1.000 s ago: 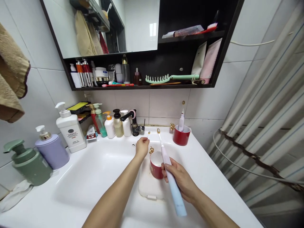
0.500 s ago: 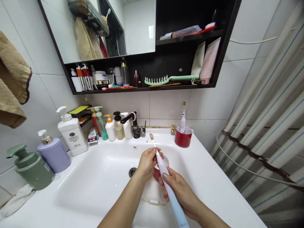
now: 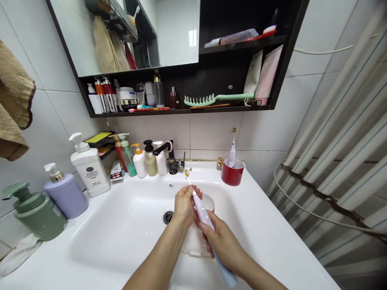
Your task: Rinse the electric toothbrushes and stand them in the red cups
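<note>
An electric toothbrush [image 3: 200,208] with a pale pink to light blue handle slants up over the sink, its brush head [image 3: 186,173] pointing at the faucet. My left hand [image 3: 184,204] is closed, pinching the white neck where it meets the handle. My right hand [image 3: 223,238] wraps around the lower handle and covers part of it. Behind and below my hands, a cup [image 3: 211,204] with a red outside and a pale inside is in the sink, mostly hidden by my hands and the toothbrush.
The white sink [image 3: 121,225] has a dark drain [image 3: 168,217] and a black faucet [image 3: 172,159]. A red cup [image 3: 232,176] on the back right rim holds a slim pale device [image 3: 232,155]. Several pump bottles line the left and back. A dark cabinet [image 3: 139,114] hangs above.
The toothbrush has shifted slightly left, with its head turned a little. My right hand now covers more of the handle. The camera view has moved slightly.
</note>
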Demonstrator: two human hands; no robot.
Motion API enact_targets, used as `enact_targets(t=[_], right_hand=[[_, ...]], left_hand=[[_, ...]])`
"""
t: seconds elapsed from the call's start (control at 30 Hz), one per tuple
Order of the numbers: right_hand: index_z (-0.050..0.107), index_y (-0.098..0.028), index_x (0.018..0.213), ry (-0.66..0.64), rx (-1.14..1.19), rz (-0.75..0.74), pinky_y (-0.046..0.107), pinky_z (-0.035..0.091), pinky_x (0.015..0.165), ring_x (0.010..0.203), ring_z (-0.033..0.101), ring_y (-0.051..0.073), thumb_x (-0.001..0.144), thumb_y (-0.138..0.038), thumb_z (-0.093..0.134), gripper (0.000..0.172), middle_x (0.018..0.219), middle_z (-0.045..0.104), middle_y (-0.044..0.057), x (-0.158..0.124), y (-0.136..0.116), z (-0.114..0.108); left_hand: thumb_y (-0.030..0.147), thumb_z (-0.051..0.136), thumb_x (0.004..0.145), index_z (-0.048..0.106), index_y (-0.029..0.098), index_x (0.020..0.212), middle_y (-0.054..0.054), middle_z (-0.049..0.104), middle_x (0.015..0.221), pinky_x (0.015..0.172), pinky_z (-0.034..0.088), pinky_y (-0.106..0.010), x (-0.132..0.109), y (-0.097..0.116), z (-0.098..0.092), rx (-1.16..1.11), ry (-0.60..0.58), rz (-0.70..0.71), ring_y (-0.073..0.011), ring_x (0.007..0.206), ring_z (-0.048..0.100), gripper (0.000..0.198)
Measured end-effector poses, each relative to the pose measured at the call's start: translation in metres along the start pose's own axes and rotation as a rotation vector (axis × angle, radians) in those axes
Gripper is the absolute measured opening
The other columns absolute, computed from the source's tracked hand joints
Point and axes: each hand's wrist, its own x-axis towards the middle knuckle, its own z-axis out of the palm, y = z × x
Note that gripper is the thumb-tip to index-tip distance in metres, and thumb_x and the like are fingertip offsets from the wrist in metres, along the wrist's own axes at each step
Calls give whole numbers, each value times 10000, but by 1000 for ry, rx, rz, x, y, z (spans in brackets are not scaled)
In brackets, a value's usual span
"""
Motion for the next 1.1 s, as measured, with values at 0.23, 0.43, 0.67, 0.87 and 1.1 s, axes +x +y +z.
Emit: enact_targets(t=[0.23,0.43,0.67,0.87,1.1], right_hand=[[371,-197,961,4,-12,8,166,317,325,362,364,44,698,-330,359,295,534,375,-59,3,1,1],[385,-193,939,-14,-61,26,164,312,314,366,379,51,704,-338,339,280,534,374,-54,5,3,-2],[424,-198,876,109,-244,-36,173,303,330,353,371,52,700,-329,353,231,522,407,-41,15,4,-14],[408,-185,861,-26,-86,102,163,300,294,353,380,49,701,-318,332,221,559,392,-36,9,7,-15],[399,-190,868,37,0,-11,156,316,313,369,378,41,699,-329,340,227,564,369,-47,2,-2,-15]], left_hand=[[150,423,657,468,120,643,4,507,518,586,415,-240,0,1,0,-49,32,0,-77,488,512,55],[144,414,660,452,128,625,13,488,508,571,414,-221,5,-1,0,-63,69,1,-66,481,498,54],[171,415,651,447,135,585,23,455,496,564,415,-225,19,-12,11,4,64,41,-56,456,466,82],[159,377,681,426,141,557,31,440,477,568,421,-199,36,0,1,74,109,108,-33,425,444,134],[144,425,663,457,113,626,-38,529,544,506,430,-247,89,9,1,687,31,41,-72,430,493,58]])
